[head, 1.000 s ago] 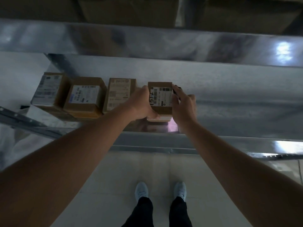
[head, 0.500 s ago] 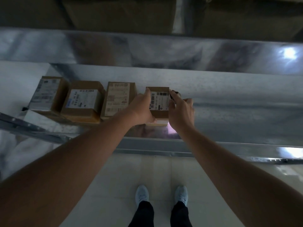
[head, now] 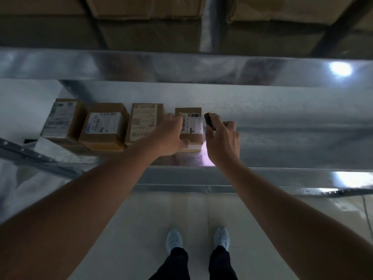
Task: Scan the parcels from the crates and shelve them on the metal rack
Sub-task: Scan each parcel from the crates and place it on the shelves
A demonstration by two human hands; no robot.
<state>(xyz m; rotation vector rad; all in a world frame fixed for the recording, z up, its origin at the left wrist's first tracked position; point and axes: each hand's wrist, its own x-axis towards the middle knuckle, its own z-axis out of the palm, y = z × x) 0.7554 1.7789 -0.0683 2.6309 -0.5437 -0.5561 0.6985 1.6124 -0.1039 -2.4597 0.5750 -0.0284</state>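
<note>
The fingers of the left hand lie across the top left edge of a small parcel, with the thumb pressed against its near side, so the hand clasps the box while it sits flat on the metal shelf. Just right of the parcel, the right hand is curled round a small black scanner, its fingers wrapped about the body and clear of the box. Nearest of all, pale shoes stand on a light tiled floor below the shelf's front lip. The parcel is the rightmost of a row: to its left stand three more labelled cartons, close together, labels up. Above, a shiny upper shelf beam carries large brown cardboard boxes.
</note>
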